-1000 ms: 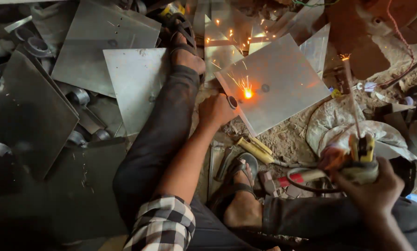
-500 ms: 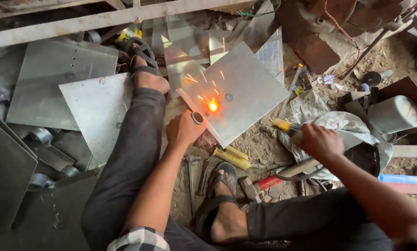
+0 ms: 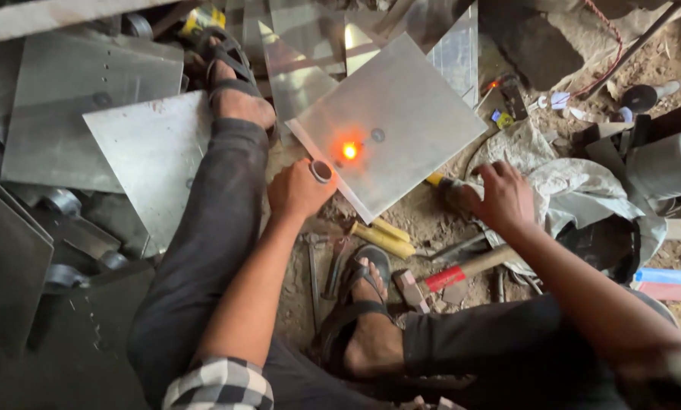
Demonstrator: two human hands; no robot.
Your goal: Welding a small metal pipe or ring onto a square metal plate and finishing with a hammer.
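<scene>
Left hand (image 3: 298, 190) w/ ring (image 3: 321, 171) by plate (image 3: 390, 125)

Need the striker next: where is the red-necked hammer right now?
The hammer lies on the dirt lower centre-right, just below the right hand, beside the sandalled foot.

Seated person seen from above: dark grey trousers (image 3: 204, 250) cover both legs, and a black-and-white checked sleeve (image 3: 219, 389), rolled up above the forearm, shows on the left arm. Both feet wear dark strapped sandals (image 3: 355, 304), open at the toes, with broad bands across the instep. The left hand (image 3: 298, 190) and right hand (image 3: 503, 197) are bare, as are both forearms.
</scene>
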